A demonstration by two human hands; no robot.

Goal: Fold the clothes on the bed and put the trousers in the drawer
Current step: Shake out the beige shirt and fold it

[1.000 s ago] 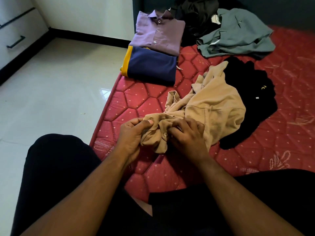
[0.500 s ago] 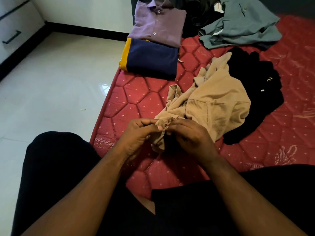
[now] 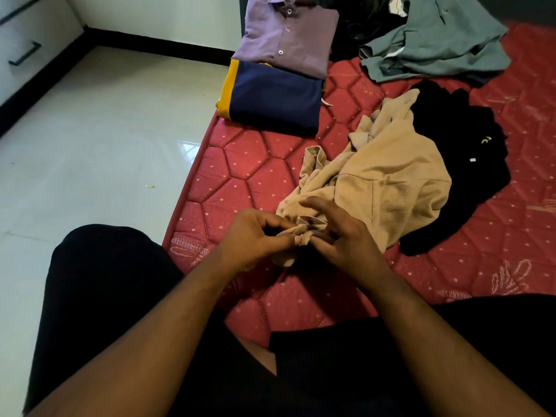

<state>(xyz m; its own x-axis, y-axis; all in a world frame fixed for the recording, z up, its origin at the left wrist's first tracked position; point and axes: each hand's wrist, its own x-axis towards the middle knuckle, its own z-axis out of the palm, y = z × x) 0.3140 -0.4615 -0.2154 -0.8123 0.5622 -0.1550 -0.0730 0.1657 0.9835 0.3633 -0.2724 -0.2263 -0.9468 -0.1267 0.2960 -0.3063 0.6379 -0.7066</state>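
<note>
Beige shirt (image 3: 388, 182) lies crumpled on the red mattress (image 3: 246, 164), and it is our landmark. At its near edge our left hand (image 3: 255, 239) and right hand (image 3: 346, 236) each pinch a bunched bit of its fabric, both grips closed on it. Just beyond it to the right we see a black garment (image 3: 469, 152). Farther off lie a folded navy shirt (image 3: 276, 97), a folded purple shirt (image 3: 288, 34) and a loose grey-green garment (image 3: 436, 43). A drawer (image 3: 27, 49) stands well apart to the left.
</note>
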